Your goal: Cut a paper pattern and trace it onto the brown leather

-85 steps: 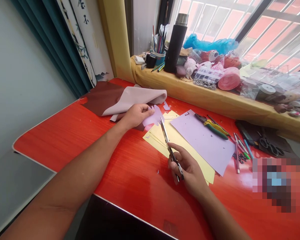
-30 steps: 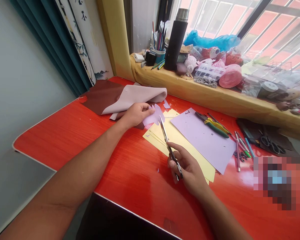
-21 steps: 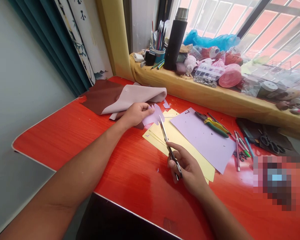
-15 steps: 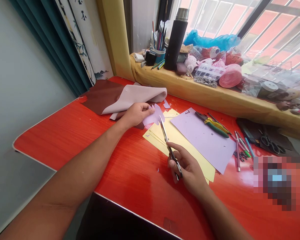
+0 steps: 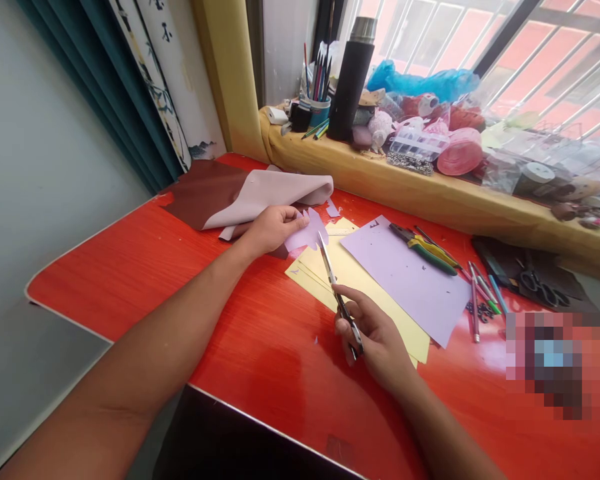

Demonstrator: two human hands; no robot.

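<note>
Over the red table (image 5: 105, 273), the left hand (image 5: 275, 230) still pinches the lilac cutout (image 5: 309, 233), the right hand (image 5: 377, 333) gripping scissors (image 5: 329, 265).

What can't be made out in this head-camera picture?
Head view:
Purple cutout: part hidden by the left hand.
Scissors: handles partly covered by the right hand.
Specks on the purple sheet: too small to identify.
Pixelated patch, right side: blurs whatever lies there.
Right forearm: cut by bottom edge.

Black flask (image 5: 351, 90) slightly higher in the camera's view than earlier.
</note>
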